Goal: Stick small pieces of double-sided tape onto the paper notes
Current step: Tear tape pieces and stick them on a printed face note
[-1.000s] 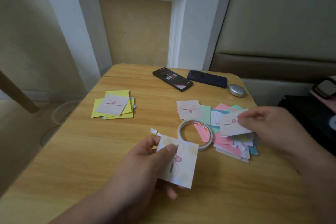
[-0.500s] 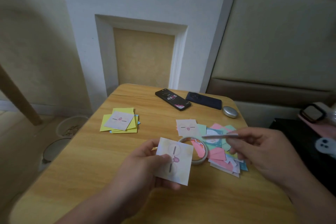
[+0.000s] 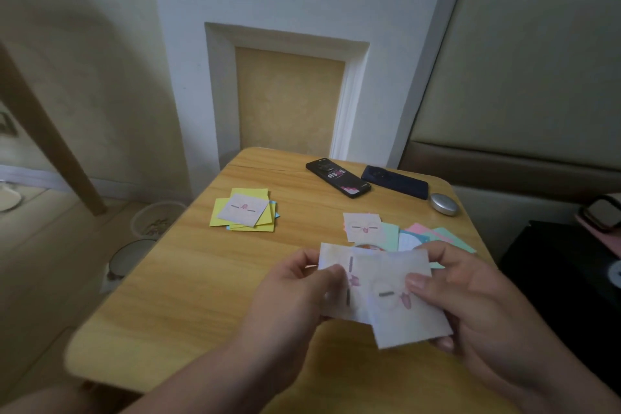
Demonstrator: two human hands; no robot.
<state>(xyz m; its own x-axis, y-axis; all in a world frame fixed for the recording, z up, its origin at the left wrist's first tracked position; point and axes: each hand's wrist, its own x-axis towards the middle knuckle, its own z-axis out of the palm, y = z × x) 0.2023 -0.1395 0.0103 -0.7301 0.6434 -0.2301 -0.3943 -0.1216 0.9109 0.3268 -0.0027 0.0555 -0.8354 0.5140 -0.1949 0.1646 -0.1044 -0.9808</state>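
Note:
My left hand (image 3: 295,296) holds a white paper note (image 3: 332,257) printed with a little face, thumb on its front. In my right hand (image 3: 470,296) is a second white note (image 3: 403,316), which overlaps the first one above the wooden table (image 3: 188,286). Behind my hands a loose pile of coloured notes (image 3: 389,235) lies at the right, topped by a face note (image 3: 363,227). The tape roll (image 3: 366,247) is almost wholly hidden behind the held notes. A neat stack of yellow notes (image 3: 245,212) with a face note on top lies at the left.
Two phones (image 3: 337,177) (image 3: 395,181) and a small silver oval case (image 3: 444,203) lie along the table's far edge. Bowls (image 3: 158,218) stand on the floor to the left. A dark surface with a pink item (image 3: 598,215) is at the right.
My right hand brought its note from over the pile to in front of me, where it now overlaps the left hand's note. The camera view tilted upward.

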